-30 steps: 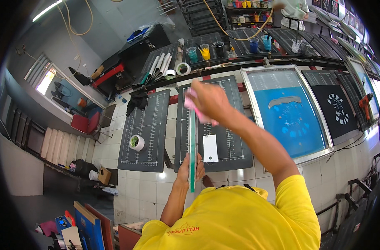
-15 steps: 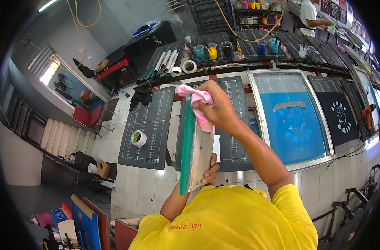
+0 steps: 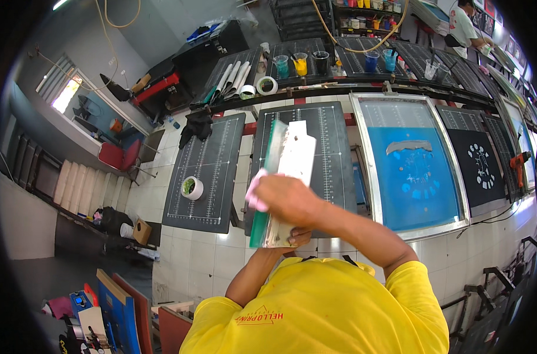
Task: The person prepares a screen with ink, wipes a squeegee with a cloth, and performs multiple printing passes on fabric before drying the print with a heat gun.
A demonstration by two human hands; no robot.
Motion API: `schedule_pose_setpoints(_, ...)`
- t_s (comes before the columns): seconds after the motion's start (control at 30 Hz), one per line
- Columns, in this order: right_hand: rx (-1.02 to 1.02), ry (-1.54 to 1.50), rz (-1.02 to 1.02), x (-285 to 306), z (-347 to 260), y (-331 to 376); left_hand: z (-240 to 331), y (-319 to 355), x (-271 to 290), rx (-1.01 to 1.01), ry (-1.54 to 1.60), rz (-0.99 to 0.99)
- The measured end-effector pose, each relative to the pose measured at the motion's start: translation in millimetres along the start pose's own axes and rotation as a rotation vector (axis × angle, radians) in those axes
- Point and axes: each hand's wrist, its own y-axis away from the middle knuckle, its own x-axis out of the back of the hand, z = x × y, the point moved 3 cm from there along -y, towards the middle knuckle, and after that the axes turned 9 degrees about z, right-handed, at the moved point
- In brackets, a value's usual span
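Observation:
A long squeegee with a green blade (image 3: 258,229) and a pale, stained holder stands tilted in front of me. My left hand (image 3: 300,237) grips its near end from beneath; only some of the fingers show. Closed on a pink cloth (image 3: 257,192), my right hand (image 3: 289,199) presses it against the lower part of the blade and reaches across the holder. The right hand is slightly blurred and covers the middle of the squeegee. Behind the squeegee lies a dark gridded platen (image 3: 330,177).
On the right, a framed screen with blue mesh (image 3: 413,200) bears a grey ink streak. Beside it lies a printed black fabric (image 3: 481,165). A tape roll (image 3: 192,188) sits on the left platen (image 3: 221,153). Ink cups (image 3: 301,69) line the far platens. Another person (image 3: 462,29) stands far right.
My right hand and the pink cloth have slid from the squeegee's far end down toward its near end. The squeegee has tipped, showing more of its pale side.

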Motion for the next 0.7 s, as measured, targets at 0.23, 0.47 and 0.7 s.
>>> schedule_pose_setpoints(0.23,-0.19,0.2,0.167,0,38,-7,7,-7,19,-0.029,0.072,0.132)
schedule_pose_setpoints(0.47,0.183,-0.2,-0.12,-54,-62,72,43,1,44,-0.193,-0.002,0.224)
schedule_pose_setpoints(0.7,-0.288,-0.128,0.369,2,-27,51,54,13,59,-0.412,-0.286,0.173)
